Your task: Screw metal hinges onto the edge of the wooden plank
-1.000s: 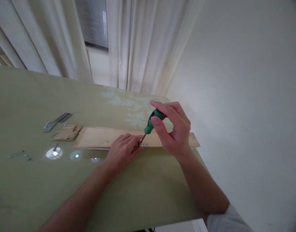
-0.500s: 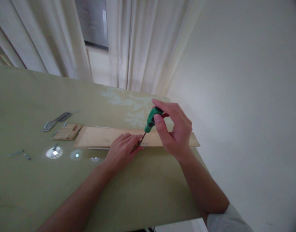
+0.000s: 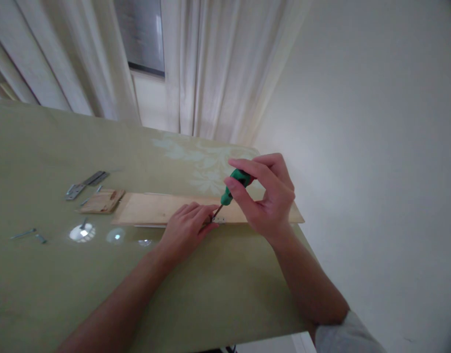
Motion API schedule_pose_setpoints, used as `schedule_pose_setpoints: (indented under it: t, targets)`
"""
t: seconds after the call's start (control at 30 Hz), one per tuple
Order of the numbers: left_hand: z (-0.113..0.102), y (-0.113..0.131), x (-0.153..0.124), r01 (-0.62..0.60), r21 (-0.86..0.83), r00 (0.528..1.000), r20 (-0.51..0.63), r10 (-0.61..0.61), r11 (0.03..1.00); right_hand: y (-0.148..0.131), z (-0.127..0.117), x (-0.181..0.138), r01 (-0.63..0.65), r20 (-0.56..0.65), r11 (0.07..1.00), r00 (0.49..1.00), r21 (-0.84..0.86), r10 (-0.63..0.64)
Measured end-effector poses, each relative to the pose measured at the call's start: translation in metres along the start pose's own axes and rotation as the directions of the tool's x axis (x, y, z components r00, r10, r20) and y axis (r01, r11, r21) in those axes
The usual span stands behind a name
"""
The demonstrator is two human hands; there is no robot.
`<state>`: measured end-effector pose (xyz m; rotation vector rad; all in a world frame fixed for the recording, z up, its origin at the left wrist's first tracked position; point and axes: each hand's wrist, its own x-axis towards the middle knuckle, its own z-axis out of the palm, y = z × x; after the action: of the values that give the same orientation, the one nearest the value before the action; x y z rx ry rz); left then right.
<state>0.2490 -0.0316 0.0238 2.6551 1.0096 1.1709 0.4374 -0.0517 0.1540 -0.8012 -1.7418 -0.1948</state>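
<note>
My right hand (image 3: pixel 269 196) grips a green-handled screwdriver (image 3: pixel 236 184) between thumb and fingers. Its shaft slants down to the left, and the tip reaches a small metal hinge (image 3: pixel 220 220) at the near edge of a long pale wooden board (image 3: pixel 144 206). My left hand (image 3: pixel 187 225) rests across the board, with thumb and forefinger closed around the hinge's left end, next to the screwdriver tip. The fingers cover that end, so any screw under the tip is hidden.
Left of the board lie a small wooden piece (image 3: pixel 102 201) and a folding metal hinge (image 3: pixel 86 185). Several loose screws, two of them (image 3: pixel 40 239) at the far left, lie on the green tablecloth (image 3: pixel 211 294). A white wall (image 3: pixel 376 147) stands close on the right; curtains (image 3: pixel 225 63) hang behind.
My right hand has turned on the screwdriver handle, its fingers shifting their grip. The handle leans a little further right. My left hand and the board stay in place.
</note>
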Motion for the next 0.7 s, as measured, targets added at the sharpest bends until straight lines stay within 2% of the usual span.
schedule_pose_setpoints:
  t: [0.2, 0.4, 0.5, 0.7]
  targets:
    - [0.0002, -0.0004, 0.0000, 0.016, 0.016, 1.000, 0.003, -0.016, 1.000, 0.0003, -0.0020, 0.0006, 0.015, 0.125, 0.997, 0.992, 0.082, -0.026]
    - [0.0009, 0.0002, 0.0008, 0.015, 0.011, 1.000, 0.009, -0.015, 1.000, 0.0011, 0.0023, 0.0014, 0.004, 0.021, 1.000, 1.000, -0.018, -0.003]
    - [0.0001, 0.0006, 0.0007, 0.005, 0.015, 1.000, -0.001, -0.005, 1.000, 0.0022, 0.0018, 0.0015, 0.006, -0.001, 1.000, 1.000, -0.013, -0.006]
    - [-0.0004, 0.0006, 0.0003, 0.012, 0.018, 1.000, 0.015, -0.012, 1.000, 0.0029, -0.0006, 0.0002, 0.008, 0.130, 0.997, 0.991, 0.076, -0.018]
